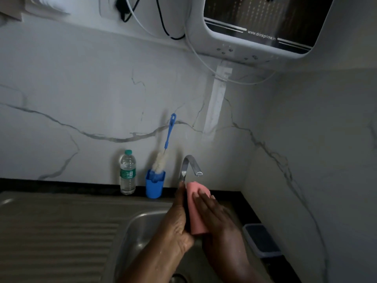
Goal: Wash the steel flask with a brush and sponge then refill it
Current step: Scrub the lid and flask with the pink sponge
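Over the steel sink (140, 231), below the tap (191, 164), my two hands are pressed together around a pink sponge (196, 217). My left hand (177, 227) grips a dark, narrow object (186, 211) that looks like the flask; hands and sponge hide nearly all of it. My right hand (219, 217) lies over the sponge and presses it against that object. The bottle brush (169, 133), with a blue handle and white bristles, stands upright in a blue holder (154, 187) by the wall, left of the tap. No water stream is visible.
A clear plastic water bottle (128, 172) stands left of the brush holder. A ribbed drainboard (57, 231) lies left of the sink. A dark lidded container (261, 240) sits on the black counter at right. A white water purifier (261, 27) with cables hangs on the marble wall above.
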Tool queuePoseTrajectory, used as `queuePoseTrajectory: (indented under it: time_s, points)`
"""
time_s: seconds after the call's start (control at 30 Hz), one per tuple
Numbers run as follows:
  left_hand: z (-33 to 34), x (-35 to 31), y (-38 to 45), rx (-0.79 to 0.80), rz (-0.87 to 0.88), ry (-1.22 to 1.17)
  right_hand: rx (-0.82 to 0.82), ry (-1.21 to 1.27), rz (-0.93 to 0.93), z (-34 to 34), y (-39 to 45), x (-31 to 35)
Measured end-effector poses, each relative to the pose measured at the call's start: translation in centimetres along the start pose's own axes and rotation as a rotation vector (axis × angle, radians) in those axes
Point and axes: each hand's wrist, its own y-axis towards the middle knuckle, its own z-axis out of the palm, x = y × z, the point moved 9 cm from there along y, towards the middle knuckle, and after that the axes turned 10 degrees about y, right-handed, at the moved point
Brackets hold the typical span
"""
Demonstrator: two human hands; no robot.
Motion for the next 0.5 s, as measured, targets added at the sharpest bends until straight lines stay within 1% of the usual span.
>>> queuePoseTrajectory:
  time_s: [0.03, 0.1, 0.2, 0.27, 0.33, 0.37, 0.4, 0.47, 0.5]
  points:
    - [-0.2, 0.0, 0.1, 0.011, -0.026, -0.007, 0.021, 0.003, 0.010, 0.4, -0.5, -0.1]
    - [-0.9, -0.4, 0.1, 0.001, -0.030, 0.029, 0.095, -0.002, -0.028, 0.9, -1.3, -0.3]
    - [-3.2, -1.5, 0.7, -0.103, 0.057, 0.048, 0.202, -0.054, -0.082, 1.3, -1.7, -1.6]
    - [-4.8, -2.7, 1.0, -0.215, 0.145, -0.002, 0.167, -0.006, -0.002, 0.8, -0.9, -2.8]
    - [-5.8, -2.9, 1.2, -0.287, 0.157, -0.007, 0.054, 0.119, 0.110, -0.3, 0.2, -3.7]
    - [-5.5, -2.7, 1.0, -0.274, 0.143, 0.023, 0.023, 0.165, 0.143, -0.4, 0.8, -3.7]
    - [-5.1, -2.3, 1.1, -0.228, 0.116, 0.054, 0.020, 0.187, 0.154, -0.2, 1.3, -3.3]
    - [-4.3, -1.5, 1.3, -0.141, 0.072, 0.073, 0.065, 0.193, 0.134, 1.4, 1.6, -2.1]
    - [-4.2, -1.5, 1.2, -0.129, 0.067, 0.079, 0.100, 0.205, 0.126, 2.5, 1.3, -1.7]
